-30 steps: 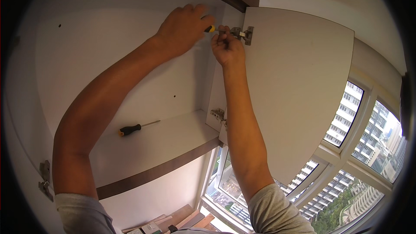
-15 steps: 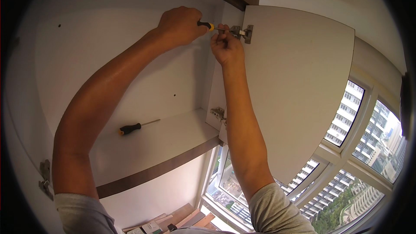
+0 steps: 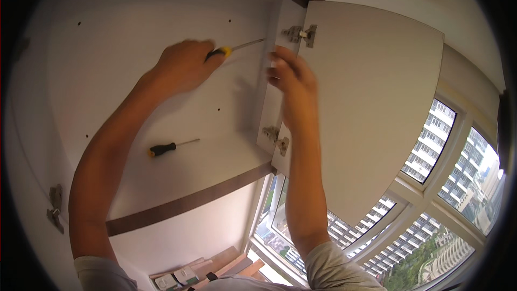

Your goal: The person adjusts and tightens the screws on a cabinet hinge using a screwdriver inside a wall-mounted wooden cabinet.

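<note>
Head view: your left hand, left of centre in the upper half of the frame, is wrapped around the dark handle of a yellow-collared screwdriver. The screwdriver's long axis slants up and rightward, its tip aimed roughly at the upper hinge at upper centre-right but clearly apart from it. Your right hand is the nearer one to that hinge, just below it; its fingers curl toward the thumb, and you cannot tell whether they pinch anything small. Your left arm bows in from the lower left, while your right forearm rises almost straight from the lower edge, in front of the cabinet door. Farther out, a second screwdriver lies left of centre on the bottom panel, its tip pointing rightward.
</note>
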A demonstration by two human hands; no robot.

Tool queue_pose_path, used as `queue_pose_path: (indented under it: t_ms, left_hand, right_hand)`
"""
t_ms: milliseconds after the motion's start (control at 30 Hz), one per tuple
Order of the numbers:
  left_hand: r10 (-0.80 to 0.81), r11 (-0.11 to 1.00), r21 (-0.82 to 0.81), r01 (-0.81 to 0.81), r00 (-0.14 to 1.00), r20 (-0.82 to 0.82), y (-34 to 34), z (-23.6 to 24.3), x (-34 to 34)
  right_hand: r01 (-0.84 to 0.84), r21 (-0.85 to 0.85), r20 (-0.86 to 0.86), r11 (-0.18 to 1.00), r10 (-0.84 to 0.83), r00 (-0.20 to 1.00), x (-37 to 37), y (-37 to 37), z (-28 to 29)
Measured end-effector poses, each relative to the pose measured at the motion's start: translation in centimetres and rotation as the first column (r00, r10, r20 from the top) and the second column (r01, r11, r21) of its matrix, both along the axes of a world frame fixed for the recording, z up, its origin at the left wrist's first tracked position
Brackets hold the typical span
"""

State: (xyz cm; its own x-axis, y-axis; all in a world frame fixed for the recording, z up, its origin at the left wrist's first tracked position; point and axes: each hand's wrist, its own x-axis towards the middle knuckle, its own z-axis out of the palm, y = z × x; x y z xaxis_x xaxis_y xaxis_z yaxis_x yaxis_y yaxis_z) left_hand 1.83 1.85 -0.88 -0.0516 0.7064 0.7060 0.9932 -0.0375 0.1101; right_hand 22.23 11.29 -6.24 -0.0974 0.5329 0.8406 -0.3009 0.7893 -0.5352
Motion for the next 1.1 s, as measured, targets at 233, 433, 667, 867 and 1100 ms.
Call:
queue_pose_path:
  t_ms: [233,433,667,867,1100]
  left_hand:
    - [0.162,0.915,-0.377,-0.146,0.987,0.011,0.6,-13.0,-6.2]
    - [0.217,0.876,-0.429,-0.22,0.975,-0.056,0.5,-20.9,-8.8]
    - [0.386,0.894,-0.151,-0.421,0.897,-0.217,-0.9,-20.7,-8.9]
    - [0.185,0.979,0.069,-0.192,0.978,0.095,-4.7,-20.1,-4.8]
    - [-0.551,0.818,0.241,0.523,0.589,0.592,-12.8,-23.0,5.9]
  right_hand:
    - [0.955,-0.076,-0.623,0.285,-0.761,0.178,21.2,-10.7,-8.8]
    - [0.603,-0.249,-0.192,0.758,-0.648,0.737,24.6,-6.0,-14.3]
    - [0.316,-0.041,-0.124,0.948,-0.318,0.94,21.8,-10.9,-16.3]
    - [0.3,0.27,0.081,0.915,-0.332,0.94,15.3,-12.6,-16.0]
    - [0.013,0.575,0.334,0.818,-0.249,0.909,10.0,-13.2,-12.4]
